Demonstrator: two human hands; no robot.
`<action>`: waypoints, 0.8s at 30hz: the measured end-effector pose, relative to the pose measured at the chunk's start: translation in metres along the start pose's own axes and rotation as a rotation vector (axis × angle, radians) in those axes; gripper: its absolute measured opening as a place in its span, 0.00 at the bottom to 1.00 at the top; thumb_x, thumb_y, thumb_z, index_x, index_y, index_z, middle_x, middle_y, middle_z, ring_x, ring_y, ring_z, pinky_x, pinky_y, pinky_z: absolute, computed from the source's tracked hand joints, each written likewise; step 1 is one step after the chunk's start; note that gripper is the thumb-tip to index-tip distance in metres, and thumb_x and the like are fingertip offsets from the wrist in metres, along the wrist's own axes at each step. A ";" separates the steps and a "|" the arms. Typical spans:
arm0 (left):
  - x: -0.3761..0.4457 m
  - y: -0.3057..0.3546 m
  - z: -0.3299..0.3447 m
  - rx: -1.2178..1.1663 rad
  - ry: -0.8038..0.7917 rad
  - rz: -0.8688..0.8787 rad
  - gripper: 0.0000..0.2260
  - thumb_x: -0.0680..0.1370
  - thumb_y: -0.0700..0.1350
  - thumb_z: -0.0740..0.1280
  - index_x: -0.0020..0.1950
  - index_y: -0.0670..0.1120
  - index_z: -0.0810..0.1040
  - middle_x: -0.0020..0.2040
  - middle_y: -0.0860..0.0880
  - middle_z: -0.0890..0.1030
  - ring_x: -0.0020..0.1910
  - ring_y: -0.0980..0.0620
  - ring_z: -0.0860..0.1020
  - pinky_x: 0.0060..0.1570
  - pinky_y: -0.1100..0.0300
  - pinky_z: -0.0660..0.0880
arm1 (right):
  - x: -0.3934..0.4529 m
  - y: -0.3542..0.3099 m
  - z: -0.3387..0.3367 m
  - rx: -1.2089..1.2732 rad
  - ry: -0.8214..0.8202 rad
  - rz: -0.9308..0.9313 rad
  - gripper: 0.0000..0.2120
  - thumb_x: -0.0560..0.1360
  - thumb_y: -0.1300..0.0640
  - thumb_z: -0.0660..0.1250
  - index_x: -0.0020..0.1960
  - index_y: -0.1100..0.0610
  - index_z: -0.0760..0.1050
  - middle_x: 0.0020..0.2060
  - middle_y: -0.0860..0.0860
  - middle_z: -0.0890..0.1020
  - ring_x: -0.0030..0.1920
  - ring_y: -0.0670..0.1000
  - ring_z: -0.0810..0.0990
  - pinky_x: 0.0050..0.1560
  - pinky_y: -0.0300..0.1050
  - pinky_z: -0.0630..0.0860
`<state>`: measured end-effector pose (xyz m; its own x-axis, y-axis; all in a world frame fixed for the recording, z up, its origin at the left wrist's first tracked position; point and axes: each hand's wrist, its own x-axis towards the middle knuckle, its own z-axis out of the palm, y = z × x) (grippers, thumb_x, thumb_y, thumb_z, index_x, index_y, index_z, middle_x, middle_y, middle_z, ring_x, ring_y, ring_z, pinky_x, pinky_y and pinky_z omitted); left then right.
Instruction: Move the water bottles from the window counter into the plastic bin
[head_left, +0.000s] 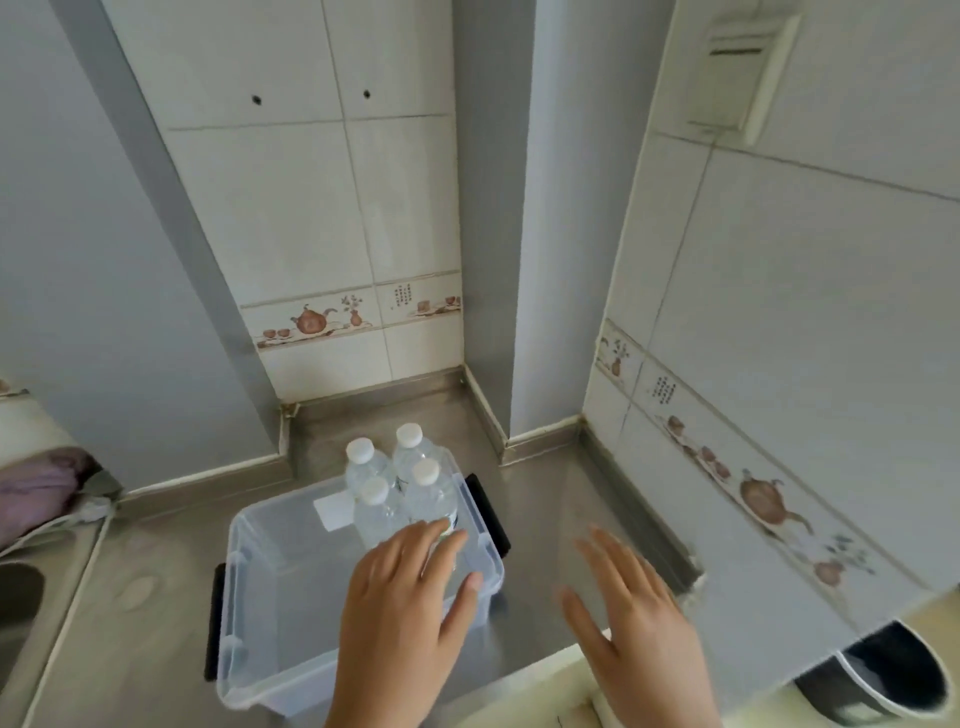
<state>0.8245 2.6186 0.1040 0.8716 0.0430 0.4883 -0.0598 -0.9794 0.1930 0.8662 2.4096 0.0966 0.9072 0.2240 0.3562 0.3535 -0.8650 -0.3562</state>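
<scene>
A clear plastic bin (270, 582) with black side latches stands on the steel counter (145, 561). Several clear water bottles (426, 493) with white caps stand upright together in the bin's far right corner. My left hand (400, 618) hovers over the bin's right side with fingers straight, fingertips near the nearest bottle; it holds nothing. My right hand (634, 623) is spread open above the counter to the right of the bin, holding nothing.
Tiled walls and a grey pillar (540, 260) close in the counter at the back and right. A sink (21, 613) lies at the left edge with a purple cloth (41, 488) behind it. A dark trash can (878, 680) stands on the floor at lower right.
</scene>
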 end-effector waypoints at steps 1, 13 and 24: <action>0.000 0.008 0.000 -0.015 -0.003 0.013 0.18 0.76 0.55 0.61 0.55 0.48 0.84 0.55 0.51 0.84 0.53 0.47 0.83 0.49 0.51 0.79 | -0.007 0.005 -0.007 -0.014 0.004 0.019 0.26 0.77 0.37 0.49 0.60 0.49 0.77 0.60 0.48 0.80 0.56 0.51 0.81 0.49 0.50 0.80; -0.046 0.170 0.004 -0.212 -0.123 0.270 0.19 0.76 0.55 0.61 0.56 0.46 0.84 0.57 0.49 0.84 0.55 0.47 0.82 0.51 0.52 0.78 | -0.157 0.091 -0.117 -0.134 0.036 0.307 0.23 0.75 0.37 0.54 0.62 0.48 0.75 0.61 0.47 0.79 0.59 0.52 0.79 0.52 0.49 0.78; -0.120 0.349 -0.004 -0.399 -0.241 0.602 0.18 0.75 0.57 0.62 0.57 0.50 0.83 0.57 0.52 0.83 0.57 0.51 0.81 0.56 0.54 0.74 | -0.319 0.148 -0.208 -0.217 0.247 0.655 0.25 0.77 0.37 0.49 0.58 0.50 0.77 0.58 0.48 0.81 0.56 0.53 0.81 0.46 0.47 0.79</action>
<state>0.6968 2.2722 0.1165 0.7123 -0.5651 0.4163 -0.6900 -0.6725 0.2677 0.5819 2.1165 0.1101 0.8301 -0.4549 0.3225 -0.3199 -0.8622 -0.3928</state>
